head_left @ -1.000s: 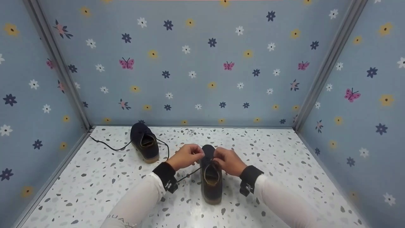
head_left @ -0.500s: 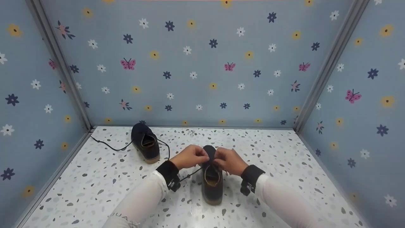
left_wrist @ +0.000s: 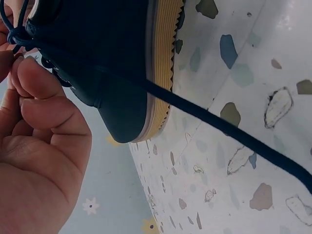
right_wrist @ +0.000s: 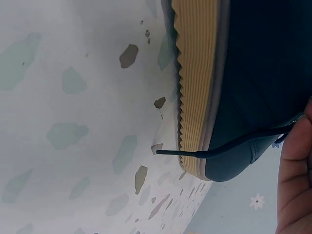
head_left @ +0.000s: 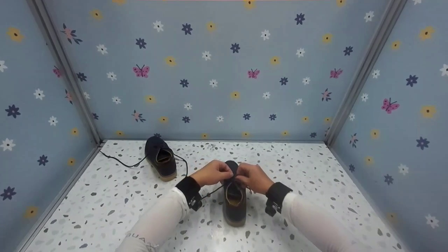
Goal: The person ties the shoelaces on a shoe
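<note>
A dark navy shoe with a tan ridged sole stands on the speckled surface, toe pointing away from me. Over its lacing, my left hand pinches the shoelace with thumb and forefinger. In the left wrist view a loop and knot show right at those fingertips, and a long lace runs down across the side of the shoe. From the other side my right hand pinches the lace too; its tipped end hangs past the sole in the right wrist view.
A second navy shoe stands at the back left, its laces loose to both sides. Blue flowered panels enclose the white speckled surface at the back, left and right.
My left hand has moved a little to the right, over the shoe's lacing and closer to my right hand. The right hand and both shoes have stayed nearly where they were.
</note>
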Tool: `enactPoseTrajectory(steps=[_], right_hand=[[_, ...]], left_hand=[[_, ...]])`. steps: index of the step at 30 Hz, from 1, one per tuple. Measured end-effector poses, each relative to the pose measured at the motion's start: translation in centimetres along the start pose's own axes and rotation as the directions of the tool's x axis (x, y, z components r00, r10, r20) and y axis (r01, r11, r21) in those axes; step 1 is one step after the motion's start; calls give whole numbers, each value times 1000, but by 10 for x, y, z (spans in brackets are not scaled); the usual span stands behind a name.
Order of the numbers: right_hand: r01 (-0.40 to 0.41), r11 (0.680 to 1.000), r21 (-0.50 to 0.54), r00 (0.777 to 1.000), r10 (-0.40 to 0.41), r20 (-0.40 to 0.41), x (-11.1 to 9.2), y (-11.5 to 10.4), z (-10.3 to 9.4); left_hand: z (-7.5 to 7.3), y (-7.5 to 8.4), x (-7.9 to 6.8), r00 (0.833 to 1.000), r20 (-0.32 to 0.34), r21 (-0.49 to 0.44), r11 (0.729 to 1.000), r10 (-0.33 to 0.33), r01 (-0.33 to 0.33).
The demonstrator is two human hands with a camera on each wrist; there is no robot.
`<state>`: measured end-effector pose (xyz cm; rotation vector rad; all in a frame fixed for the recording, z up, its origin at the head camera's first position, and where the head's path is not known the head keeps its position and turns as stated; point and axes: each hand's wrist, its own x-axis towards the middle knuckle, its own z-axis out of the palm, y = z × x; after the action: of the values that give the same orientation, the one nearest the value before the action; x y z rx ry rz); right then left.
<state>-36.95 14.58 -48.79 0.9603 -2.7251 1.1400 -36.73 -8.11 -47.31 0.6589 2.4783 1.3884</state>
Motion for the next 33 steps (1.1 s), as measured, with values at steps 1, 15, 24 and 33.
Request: enactPoseTrajectory(steps=[1,15,24,33], right_hand=[[0,1000,-4,1000,0,0,0,0,0],[-5,999,37,1000,4,13,-2,2,-1],[-29,991,129,999,26,20,-13,7,-13],[-13,993,117,999,17,-37,-24,2,-31]], left_hand=[[0,1,0,1000,5,2,1000,-6,6],[5,-5,-2,999,22,-52,998,-32,33],[8,-14,-3,995,16,-204,974,-94,95],[13,-15,-6,995,-9,-259,961,-101,95]])
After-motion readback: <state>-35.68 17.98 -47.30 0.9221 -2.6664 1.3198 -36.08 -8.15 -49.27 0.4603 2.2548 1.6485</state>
